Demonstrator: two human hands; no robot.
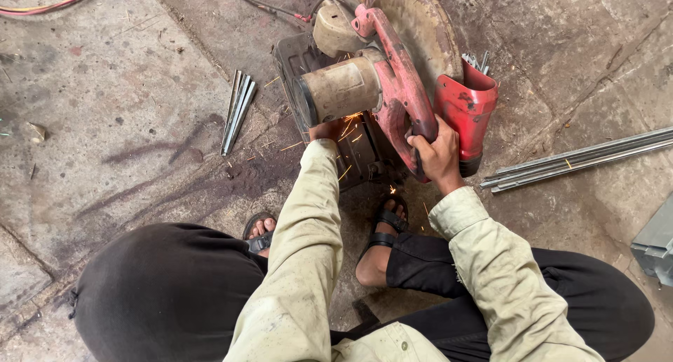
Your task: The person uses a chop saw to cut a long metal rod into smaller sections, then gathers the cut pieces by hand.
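Note:
A red chop saw (382, 67) with a dusty tan motor and a round blade guard stands on the concrete floor in front of me. My right hand (438, 155) grips its red handle. My left hand (328, 129) reaches under the motor toward the saw's base, mostly hidden; what it holds cannot be seen. Orange sparks (350, 123) fly around the left hand and above the guard. I am squatting, with my sandalled feet (382, 229) just below the saw.
Short cut metal strips (237, 113) lie left of the saw. Long metal bars (582, 158) lie on the floor at right. A red container (468, 106) with metal pieces stands beside the saw. Red cable (49, 5) runs at top left. A grey metal piece (655, 246) sits at the right edge.

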